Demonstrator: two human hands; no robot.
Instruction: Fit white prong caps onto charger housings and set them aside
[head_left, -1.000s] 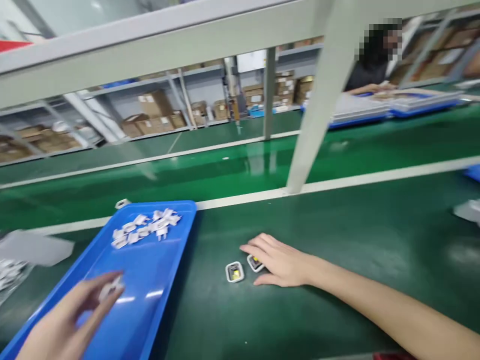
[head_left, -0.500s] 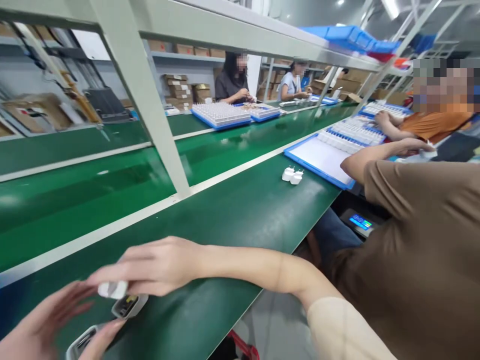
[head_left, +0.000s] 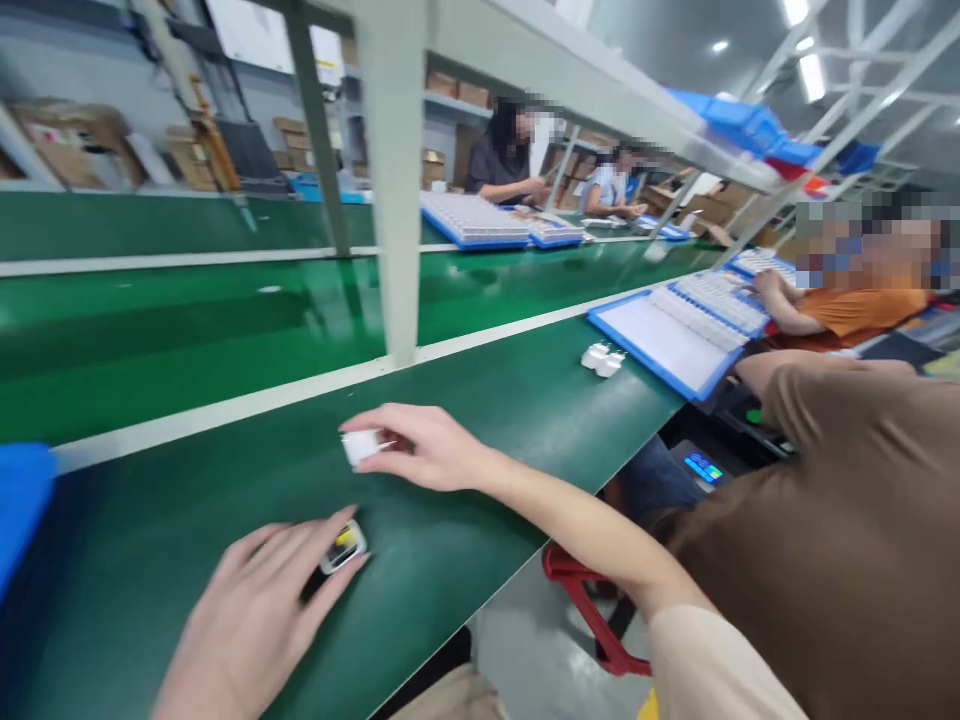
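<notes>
My left hand is low over the green table, its thumb and fingers closed around an open white charger housing. Dark and yellow parts show inside that housing. Farther up, my right hand pinches a white plug charger between thumb and fingers, with its pins toward the palm. The two held pieces are apart. Two more white plug chargers stand close together on the table, beyond my right hand.
A blue-rimmed tray with rows of white pieces lies at the right, by a co-worker in a brown shirt. A white post rises behind my hands. A blue bin is at the left edge; a red stool stands below.
My right hand has moved away from the left one with a white plug charger. My left hand has closed on an open housing; the second open housing is out of sight. The view has shifted.
</notes>
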